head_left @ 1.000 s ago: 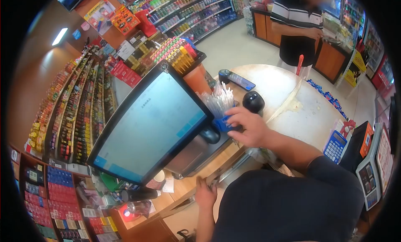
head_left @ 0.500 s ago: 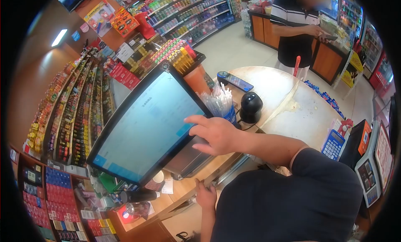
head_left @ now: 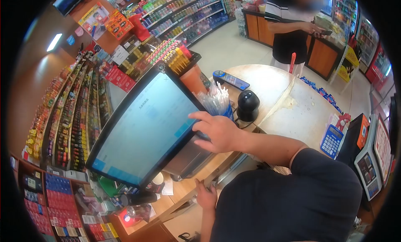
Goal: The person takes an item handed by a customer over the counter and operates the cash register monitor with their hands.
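- A wrong spot on the screen (head_left: 142, 121) could be pressed: the right hand (head_left: 194, 129) comes in over its right edge with several fingers spread, so a second fingertip might land along with the first.
- The straws (head_left: 215, 101) stand just behind that hand, in a blue holder (head_left: 229, 112); a careless lift of the wrist could catch them and tip the lot.
- The black scanner (head_left: 248, 105) is near the right forearm, so a wide swing back might bump it.
- The paper cup (head_left: 158, 178) sits close under the screen's lower edge, beside a slip of paper (head_left: 167, 188); a jolt to the screen could upset it.
- The screen stands tilted on the wooden counter (head_left: 181, 192), to the left of the right hand.
- Right hand: fingers apart and lightly bent, nothing visibly gripped; the forefinger is over the screen's edge, though contact cannot be told.
- Left hand (head_left: 206, 196): low by the counter's front edge, fingers loosely curled; whether they close on anything cannot be told.
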Tool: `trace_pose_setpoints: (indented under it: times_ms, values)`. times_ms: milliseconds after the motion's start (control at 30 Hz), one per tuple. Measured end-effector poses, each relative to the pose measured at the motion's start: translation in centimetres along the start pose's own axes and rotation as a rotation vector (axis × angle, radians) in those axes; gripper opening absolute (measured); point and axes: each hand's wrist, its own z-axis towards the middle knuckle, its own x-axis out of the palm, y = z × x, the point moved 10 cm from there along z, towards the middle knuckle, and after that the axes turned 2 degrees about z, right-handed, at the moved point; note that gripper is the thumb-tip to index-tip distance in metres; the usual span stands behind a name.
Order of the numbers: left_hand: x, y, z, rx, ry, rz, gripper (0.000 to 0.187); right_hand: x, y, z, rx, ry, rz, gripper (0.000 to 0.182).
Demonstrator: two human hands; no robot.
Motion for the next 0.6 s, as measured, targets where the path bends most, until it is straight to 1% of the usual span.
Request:
trace_pose_setpoints:
  times_ms: [100, 300, 400, 500, 600]
  values:
    - [-0.2, -0.2, 0.2, 0.016, -0.008, 0.015, 0.054, -0.5, -0.2, 0.0, -0.011, -0.076, 0.010, 0.037]
    - [-0.3, -0.4, 0.2, 0.044, -0.015, 0.025, 0.055, -0.6, 1.3, 1.8, -0.073, -0.064, -0.011, 0.040]
    - [-0.4, -0.4, 0.1, 0.021, -0.001, 0.008, 0.055, -0.5, 1.7, 3.0, -0.057, -0.035, -0.020, 0.042]
    - [-0.6, -0.5, 0.0, 0.013, -0.003, -0.013, 0.055, 0.6, 0.8, 3.2, 0.007, 0.029, -0.038, 0.043]
    - [-0.5, -0.3, -0.1, 0.045, -0.045, -0.066, 0.054, -0.2, 1.0, 2.4, -0.018, -0.040, -0.008, 0.044]
